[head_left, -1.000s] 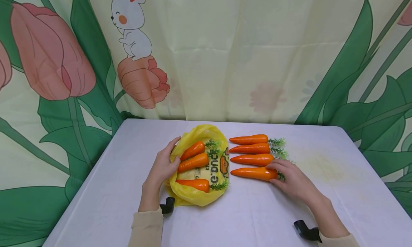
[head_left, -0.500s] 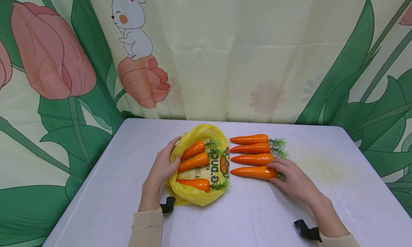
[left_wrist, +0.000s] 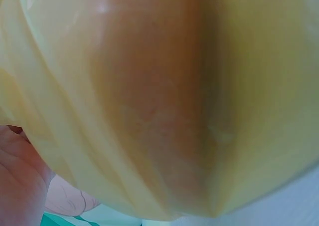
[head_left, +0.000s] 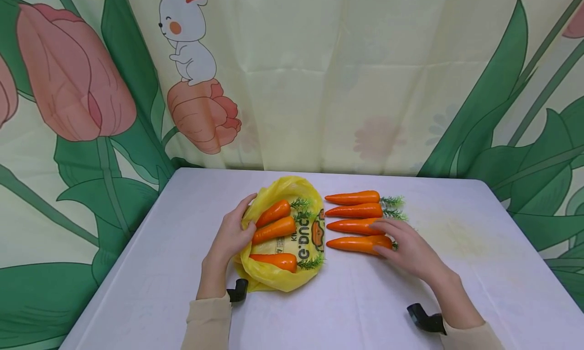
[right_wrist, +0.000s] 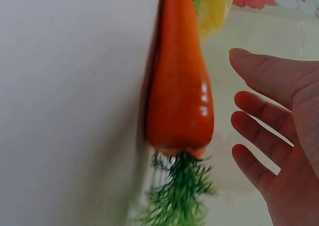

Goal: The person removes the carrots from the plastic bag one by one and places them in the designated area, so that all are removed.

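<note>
At four o'clock in the head view, the right hand [head_left: 406, 246] hid the leaves of the second-nearest loose carrot [head_left: 349, 226]; the left sleeve [head_left: 207, 322] ran off the bottom edge (at seven o'clock). Some print [head_left: 280, 246] on the yellow bag [head_left: 285, 281] was too small to read. The left wrist view blurred an orange shape [left_wrist: 149, 86] and cropped the left hand [left_wrist: 20, 181] at eight; the right wrist view clipped a foreground carrot [right_wrist: 179, 96] at twelve.
</note>
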### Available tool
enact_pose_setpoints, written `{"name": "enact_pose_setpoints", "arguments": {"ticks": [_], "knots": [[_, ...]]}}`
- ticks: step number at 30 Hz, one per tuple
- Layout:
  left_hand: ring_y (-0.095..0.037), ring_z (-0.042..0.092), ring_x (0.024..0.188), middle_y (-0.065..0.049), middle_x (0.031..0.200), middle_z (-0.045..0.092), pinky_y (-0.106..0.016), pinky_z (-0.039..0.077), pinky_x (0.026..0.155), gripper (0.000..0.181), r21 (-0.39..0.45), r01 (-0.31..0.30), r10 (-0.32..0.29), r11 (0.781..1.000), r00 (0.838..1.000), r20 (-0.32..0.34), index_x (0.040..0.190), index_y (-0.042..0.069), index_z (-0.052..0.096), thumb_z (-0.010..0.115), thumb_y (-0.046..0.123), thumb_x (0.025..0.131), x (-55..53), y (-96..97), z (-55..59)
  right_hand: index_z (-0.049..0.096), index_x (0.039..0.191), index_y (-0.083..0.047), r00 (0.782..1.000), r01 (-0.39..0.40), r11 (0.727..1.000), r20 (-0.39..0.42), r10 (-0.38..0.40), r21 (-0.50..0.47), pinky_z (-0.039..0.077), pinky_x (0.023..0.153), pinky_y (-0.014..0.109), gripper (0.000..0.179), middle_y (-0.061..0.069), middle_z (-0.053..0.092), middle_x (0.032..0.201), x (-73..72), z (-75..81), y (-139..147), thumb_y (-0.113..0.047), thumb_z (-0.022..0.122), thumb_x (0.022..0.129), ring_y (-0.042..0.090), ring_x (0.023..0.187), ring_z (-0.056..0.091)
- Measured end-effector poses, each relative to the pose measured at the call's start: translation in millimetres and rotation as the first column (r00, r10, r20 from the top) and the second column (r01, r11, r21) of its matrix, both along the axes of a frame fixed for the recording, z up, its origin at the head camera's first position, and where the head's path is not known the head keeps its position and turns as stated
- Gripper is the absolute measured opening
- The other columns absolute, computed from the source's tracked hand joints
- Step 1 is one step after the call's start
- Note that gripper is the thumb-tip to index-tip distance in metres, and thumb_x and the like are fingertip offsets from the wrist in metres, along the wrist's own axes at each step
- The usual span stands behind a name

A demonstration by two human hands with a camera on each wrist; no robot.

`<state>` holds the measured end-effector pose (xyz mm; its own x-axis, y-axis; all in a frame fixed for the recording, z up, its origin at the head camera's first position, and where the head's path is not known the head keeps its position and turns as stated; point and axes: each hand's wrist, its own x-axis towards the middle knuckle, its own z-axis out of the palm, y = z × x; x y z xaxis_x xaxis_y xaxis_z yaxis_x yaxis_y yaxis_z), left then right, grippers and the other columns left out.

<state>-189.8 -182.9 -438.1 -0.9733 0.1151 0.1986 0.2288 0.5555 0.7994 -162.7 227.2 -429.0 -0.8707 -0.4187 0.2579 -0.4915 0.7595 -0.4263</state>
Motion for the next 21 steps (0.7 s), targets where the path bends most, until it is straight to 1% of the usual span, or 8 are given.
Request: {"name": "enact_pose_setpoints", "arguments": {"ticks": [3, 4, 9, 11, 16, 21], "knots": [[-0.029, 0.060, 0.113, -0.013, 0.130, 0.063, -0.050, 0.047, 0.101, 0.068, 0.003, 0.003, -0.003, 1.000, 1.000, 0.000, 0.154, 0.018, 0.042, 0.058, 0.000, 0.091, 0.5, 0.0, 0.6, 0.068, 0.124, -0.004, 1.000, -0.003, 1.000, 0.025, 0.003, -0.007, 0.043, 0.101, 0.060, 0.042, 0.013, 0.062, 0.129, -3.4, 3.1, -9.3, -0.010, 0.081, 0.085, 0.039, 0.123, 0.051], [-0.029, 0.060, 0.113, -0.013, 0.130, 0.063, -0.050, 0.048, 0.101, 0.068, 0.003, 0.002, -0.002, 1.000, 1.000, 0.000, 0.154, 0.018, 0.042, 0.058, 0.000, 0.090, 0.6, -0.1, 0.6, 0.068, 0.124, -0.004, 1.000, -0.013, 1.000, 0.017, 0.013, -0.011, 0.043, 0.101, 0.060, 0.042, 0.013, 0.062, 0.128, -5.1, 4.1, -12.6, -0.010, 0.081, 0.085, 0.038, 0.122, 0.052], [-0.029, 0.060, 0.112, -0.013, 0.129, 0.063, -0.050, 0.048, 0.101, 0.068, 0.001, -0.003, 0.003, 1.000, 1.000, 0.001, 0.154, 0.019, 0.042, 0.058, 0.000, 0.090, 0.7, -0.4, 0.9, 0.067, 0.123, -0.009, 0.996, -0.087, 0.994, -0.007, 0.087, -0.061, 0.045, 0.098, 0.055, 0.041, 0.007, 0.065, 0.122, -12.3, 8.8, -30.8, -0.009, 0.081, 0.084, 0.032, 0.117, 0.056], [-0.029, 0.060, 0.112, -0.013, 0.129, 0.064, -0.050, 0.048, 0.101, 0.068, -0.003, -0.007, 0.007, 1.000, 1.000, 0.001, 0.153, 0.019, 0.042, 0.058, 0.001, 0.090, 0.8, -0.5, 1.1, 0.067, 0.124, -0.012, 0.995, -0.102, 0.992, -0.005, 0.102, -0.078, 0.045, 0.099, 0.054, 0.042, 0.004, 0.066, 0.123, -14.3, 11.0, -38.4, -0.010, 0.081, 0.085, 0.030, 0.119, 0.055], [-0.030, 0.061, 0.113, -0.013, 0.128, 0.064, -0.051, 0.048, 0.101, 0.067, -0.015, -0.015, 0.015, 1.000, 1.000, -0.006, 0.153, 0.017, 0.043, 0.058, 0.001, 0.090, 1.0, -0.7, 2.2, 0.067, 0.128, -0.011, 0.993, -0.117, 0.988, -0.004, 0.117, -0.098, 0.047, 0.099, 0.054, 0.044, 0.003, 0.064, 0.129, -17.3, 16.2, -57.1, -0.016, 0.081, 0.086, 0.031, 0.124, 0.053], [-0.030, 0.061, 0.112, -0.014, 0.128, 0.064, -0.051, 0.048, 0.100, 0.067, -0.020, -0.015, 0.015, 1.000, 1.000, -0.008, 0.153, 0.016, 0.042, 0.058, 0.001, 0.090, 1.0, -0.8, 2.4, 0.068, 0.128, -0.013, 0.989, -0.136, 0.983, 0.042, 0.143, -0.126, 0.048, 0.100, 0.052, 0.042, 0.004, 0.061, 0.133, -20.0, 20.2, -74.8, -0.017, 0.079, 0.088, 0.030, 0.127, 0.050]]}}
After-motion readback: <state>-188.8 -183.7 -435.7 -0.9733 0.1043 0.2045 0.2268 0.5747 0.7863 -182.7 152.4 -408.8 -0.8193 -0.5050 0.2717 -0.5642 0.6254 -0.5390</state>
